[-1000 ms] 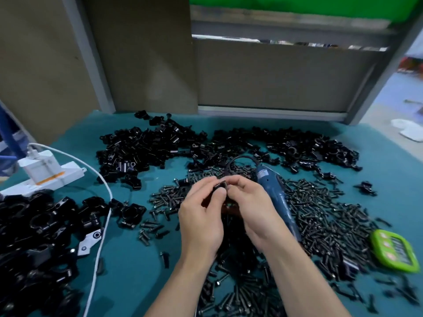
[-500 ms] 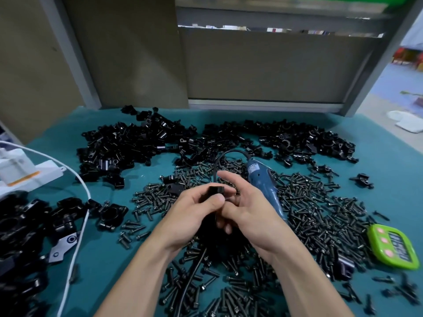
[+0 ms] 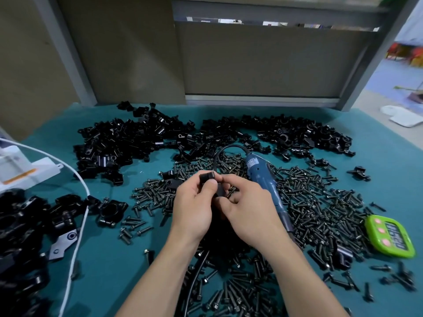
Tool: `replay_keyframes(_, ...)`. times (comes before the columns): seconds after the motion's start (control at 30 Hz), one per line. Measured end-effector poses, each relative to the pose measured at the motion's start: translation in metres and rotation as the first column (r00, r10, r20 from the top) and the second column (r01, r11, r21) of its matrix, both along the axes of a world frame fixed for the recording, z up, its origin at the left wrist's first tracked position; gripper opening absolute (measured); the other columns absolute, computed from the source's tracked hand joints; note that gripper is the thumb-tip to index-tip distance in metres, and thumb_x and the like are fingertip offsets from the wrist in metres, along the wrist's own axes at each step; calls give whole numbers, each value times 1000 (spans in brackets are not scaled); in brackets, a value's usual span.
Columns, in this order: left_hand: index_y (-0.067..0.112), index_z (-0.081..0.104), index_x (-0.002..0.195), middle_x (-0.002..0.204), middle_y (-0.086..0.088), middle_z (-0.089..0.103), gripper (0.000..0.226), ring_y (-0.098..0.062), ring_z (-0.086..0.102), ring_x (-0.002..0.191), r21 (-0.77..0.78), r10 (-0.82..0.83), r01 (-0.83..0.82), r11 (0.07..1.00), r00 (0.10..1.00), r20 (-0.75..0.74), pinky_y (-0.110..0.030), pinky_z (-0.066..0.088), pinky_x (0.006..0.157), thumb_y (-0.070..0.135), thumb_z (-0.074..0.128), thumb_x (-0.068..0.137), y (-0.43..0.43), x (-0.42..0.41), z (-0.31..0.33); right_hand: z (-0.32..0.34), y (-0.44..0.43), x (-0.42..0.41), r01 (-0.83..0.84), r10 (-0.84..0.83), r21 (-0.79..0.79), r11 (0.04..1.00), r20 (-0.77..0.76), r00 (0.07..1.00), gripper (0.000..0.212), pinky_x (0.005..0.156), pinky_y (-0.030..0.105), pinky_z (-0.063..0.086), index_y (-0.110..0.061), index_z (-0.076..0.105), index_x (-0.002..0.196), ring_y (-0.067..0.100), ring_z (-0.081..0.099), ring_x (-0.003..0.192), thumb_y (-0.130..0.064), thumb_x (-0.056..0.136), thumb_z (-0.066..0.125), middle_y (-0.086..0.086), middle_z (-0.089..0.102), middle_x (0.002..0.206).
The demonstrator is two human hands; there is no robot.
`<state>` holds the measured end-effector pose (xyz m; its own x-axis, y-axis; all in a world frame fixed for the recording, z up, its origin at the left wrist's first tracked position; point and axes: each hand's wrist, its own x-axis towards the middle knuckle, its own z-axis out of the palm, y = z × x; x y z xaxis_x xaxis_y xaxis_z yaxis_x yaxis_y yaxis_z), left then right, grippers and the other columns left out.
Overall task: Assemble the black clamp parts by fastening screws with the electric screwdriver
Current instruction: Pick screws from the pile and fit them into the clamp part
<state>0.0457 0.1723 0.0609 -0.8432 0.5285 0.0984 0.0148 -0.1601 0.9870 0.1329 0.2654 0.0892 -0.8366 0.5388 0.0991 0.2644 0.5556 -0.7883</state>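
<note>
A teal-covered bench [image 3: 109, 259] runs up to grey partition panels, and the blue electric screwdriver [image 3: 263, 179] lies on it over a bed of loose screws [image 3: 320, 202]. Just left of the screwdriver, both hands work together above the bench. The left hand [image 3: 194, 209] is curled, pinching a black clamp part [image 3: 207, 176] between thumb and forefinger. The right hand [image 3: 249, 213] is curled too, its bent forefinger at the part's right edge. What looks like a small screw [image 3: 230, 193] shows among its fingers, though I can't be sure. Half a second ago that forefinger reached out straight above the part. The hands have kept their spot beside the screwdriver. Heaps of clamp pieces [image 3: 137, 143] lie beyond the screwdriver, and a green timer [image 3: 389, 235] to its right.
</note>
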Motion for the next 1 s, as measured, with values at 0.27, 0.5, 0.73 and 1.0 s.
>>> replay_keyframes(0.27,30,74,84,85,-1,80,38,-20,76,82,-54,71,-74,996,996,-62,-43,60,81,60,52,92,0,-11,-4,17,14,0,85,-85,7,996,-6,996,25,45,9,40,-36,74,99,0,55,47,-15,90,65,-18,71,63)
replay_keyframes(0.5,25,73,76,72,-11,76,43,-24,72,57,28,138,-140,990,988,68,-26,58,60,35,49,110,8,-24,-1,39,68,-78,80,-119,236,968,156,981,29,50,10,41,-36,75,104,6,64,61,-14,97,58,0,76,97)
replay_keyframes(0.73,10,69,83,71,-14,72,42,-21,60,52,78,73,-88,993,981,182,-24,53,59,35,49,110,24,-42,8,25,85,-162,-233,32,379,896,467,884,47,98,33,49,-24,57,142,28,60,123,-21,96,65,7,64,137)
replay_keyframes(1.0,9,70,84,73,-14,73,43,-23,61,54,49,1,-10,999,982,191,-25,55,63,38,50,109,24,-47,5,14,80,-172,-140,-40,476,868,348,937,41,86,39,57,-28,72,116,31,68,102,-6,83,64,6,74,109)
